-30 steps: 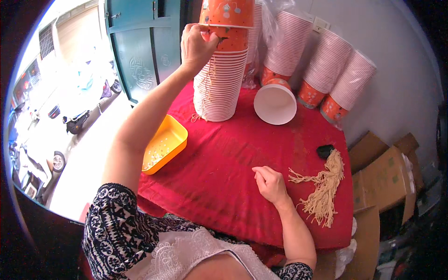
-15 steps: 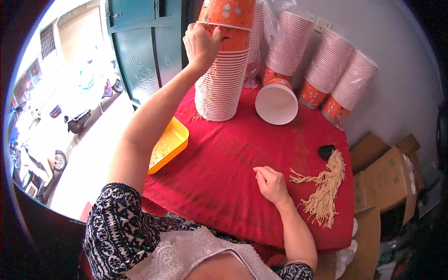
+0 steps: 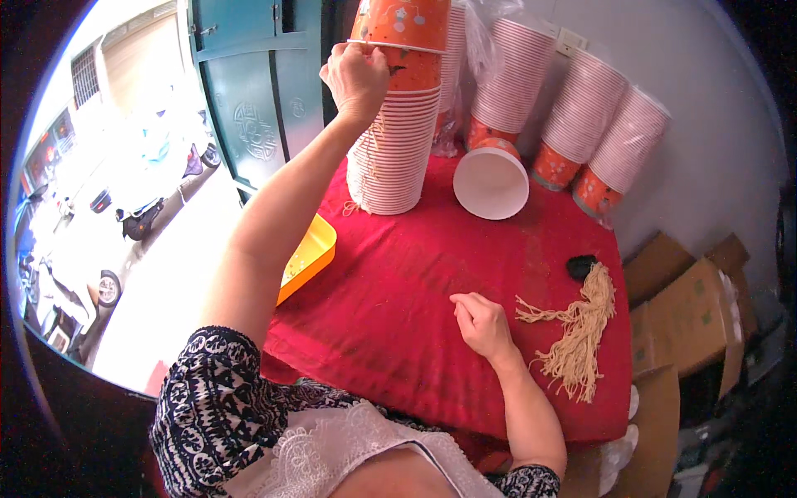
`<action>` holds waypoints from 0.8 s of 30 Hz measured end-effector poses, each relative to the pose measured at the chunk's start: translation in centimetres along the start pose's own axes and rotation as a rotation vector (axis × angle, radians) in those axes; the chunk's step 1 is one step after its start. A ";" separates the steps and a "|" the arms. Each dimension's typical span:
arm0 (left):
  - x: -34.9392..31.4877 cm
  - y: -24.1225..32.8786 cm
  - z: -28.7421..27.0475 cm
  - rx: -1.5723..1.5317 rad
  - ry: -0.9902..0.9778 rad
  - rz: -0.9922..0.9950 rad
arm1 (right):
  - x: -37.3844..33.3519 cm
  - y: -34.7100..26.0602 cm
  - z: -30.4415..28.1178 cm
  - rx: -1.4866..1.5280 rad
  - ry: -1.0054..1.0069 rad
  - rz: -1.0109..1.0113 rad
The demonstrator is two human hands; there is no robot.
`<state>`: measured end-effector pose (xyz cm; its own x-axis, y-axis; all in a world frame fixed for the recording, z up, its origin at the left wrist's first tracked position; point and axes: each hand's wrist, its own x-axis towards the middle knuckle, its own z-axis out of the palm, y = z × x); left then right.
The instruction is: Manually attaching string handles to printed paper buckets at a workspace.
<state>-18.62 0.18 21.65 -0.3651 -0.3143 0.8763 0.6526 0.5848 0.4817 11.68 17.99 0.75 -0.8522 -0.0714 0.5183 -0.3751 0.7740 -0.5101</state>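
Note:
At the upper middle, a tall stack of upside-down paper buckets (image 3: 386,166) rises from the table, white rims packed together and orange sides at the top. My left hand (image 3: 355,80) reaches up with its fingers closed on the rim of the top orange paper bucket (image 3: 401,23). Thin beige strings (image 3: 355,206) hang down the side of the stack. My right hand (image 3: 483,328) is over the red cloth in a loose fist, and nothing shows in it. To its right lies a bundle of beige strings (image 3: 588,332), with a black tie (image 3: 581,266) at its top.
A single bucket (image 3: 491,184) lies on its side, mouth toward me. Several more bucket stacks (image 3: 585,108) stand along the wall, some in clear plastic. A yellow tray (image 3: 311,257) is partly behind my left arm. Cardboard boxes (image 3: 689,315) stand right; a green door (image 3: 257,91) is left.
My left forearm has shifted slightly to the right and covers more of the yellow tray. The left hand stays at the top bucket's rim, and the right hand keeps its place.

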 end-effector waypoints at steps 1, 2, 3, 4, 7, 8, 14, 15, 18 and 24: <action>0.0 -0.1 -0.1 0.001 0.004 0.024 | 0.0 0.0 0.0 -0.006 -0.007 0.005; -0.1 -0.1 -0.2 0.000 0.005 0.049 | 0.0 0.0 0.0 -0.005 -0.005 0.009; -0.4 0.0 -0.3 -0.002 0.002 0.050 | -0.1 0.1 0.0 -0.002 0.001 0.007; -0.8 0.0 -0.4 0.017 0.012 0.084 | -0.1 0.1 -0.1 0.001 0.007 0.006; -1.1 -1.0 -0.5 0.002 -0.004 0.135 | 0.0 0.0 0.2 0.008 0.053 -0.037; -1.2 -1.3 -0.6 -0.036 -0.028 0.148 | 0.0 0.0 0.3 0.010 0.055 -0.035; -2.1 -2.7 -1.4 -0.081 -0.055 0.287 | 0.0 -0.1 0.2 0.015 0.063 -0.044; -2.3 -2.9 -1.5 -0.075 -0.066 0.331 | 0.1 -0.2 0.2 0.011 0.061 -0.043; -2.7 -3.3 -2.1 -0.075 -0.084 0.384 | 0.0 -0.2 0.2 0.004 0.049 -0.039; -2.5 -3.2 -2.4 -0.011 -0.091 0.448 | 0.1 0.0 0.4 -0.002 0.051 -0.040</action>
<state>-18.26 -2.70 17.93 -0.1015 0.0352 0.9942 0.7664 0.6399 0.0557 11.50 17.70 0.52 -0.8171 -0.0704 0.5722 -0.4077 0.7722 -0.4873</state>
